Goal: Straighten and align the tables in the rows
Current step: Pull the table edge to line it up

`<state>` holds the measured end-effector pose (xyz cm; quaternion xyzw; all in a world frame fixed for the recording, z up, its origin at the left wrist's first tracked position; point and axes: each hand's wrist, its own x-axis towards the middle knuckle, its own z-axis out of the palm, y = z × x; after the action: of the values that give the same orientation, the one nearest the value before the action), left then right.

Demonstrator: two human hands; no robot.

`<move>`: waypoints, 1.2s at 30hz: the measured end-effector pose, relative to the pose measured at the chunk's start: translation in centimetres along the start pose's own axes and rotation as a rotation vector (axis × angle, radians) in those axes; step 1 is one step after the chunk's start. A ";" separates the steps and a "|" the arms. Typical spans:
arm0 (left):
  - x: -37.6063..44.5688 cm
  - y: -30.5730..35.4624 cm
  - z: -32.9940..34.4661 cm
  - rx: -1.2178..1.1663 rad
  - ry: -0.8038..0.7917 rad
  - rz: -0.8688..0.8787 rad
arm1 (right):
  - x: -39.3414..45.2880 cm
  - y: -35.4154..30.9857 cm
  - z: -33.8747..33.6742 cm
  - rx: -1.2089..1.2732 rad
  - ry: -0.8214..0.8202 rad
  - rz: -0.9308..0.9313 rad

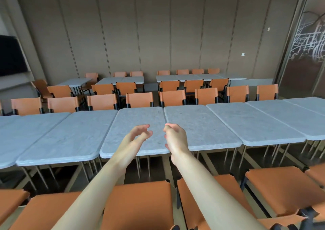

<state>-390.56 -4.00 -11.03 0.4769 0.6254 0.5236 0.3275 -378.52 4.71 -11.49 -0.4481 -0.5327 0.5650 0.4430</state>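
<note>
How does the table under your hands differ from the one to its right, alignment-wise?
The table under the hands has its near edge closer to the camera than the right-hand table, whose near edge sits further back. Its far edge also lies a little nearer than its neighbour's. Both hands, left hand and right hand, hover over the seam. Both tables share grey marbled tops with rounded corners.

No text, label, brand or number can be read anywhere. The small white plate [243,54] on the back wall [158,32] and the smaller one [268,29] above it are too tiny to make out.
</note>
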 end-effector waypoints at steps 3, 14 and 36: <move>3.4 -1.5 -1.7 0.019 0.017 -0.037 | 3.7 1.7 1.6 -0.089 0.003 0.008; 13.4 -12.0 -7.5 0.052 0.070 -0.238 | 13.0 9.8 10.5 -0.212 -0.189 0.159; 34.6 -35.8 -13.7 0.367 -0.230 -0.373 | 28.6 25.2 19.1 -0.497 0.003 0.443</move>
<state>-423.55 23.89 -39.29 0.4613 0.7453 0.2748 0.3951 -403.68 27.81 -37.06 -0.6482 -0.5432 0.4996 0.1874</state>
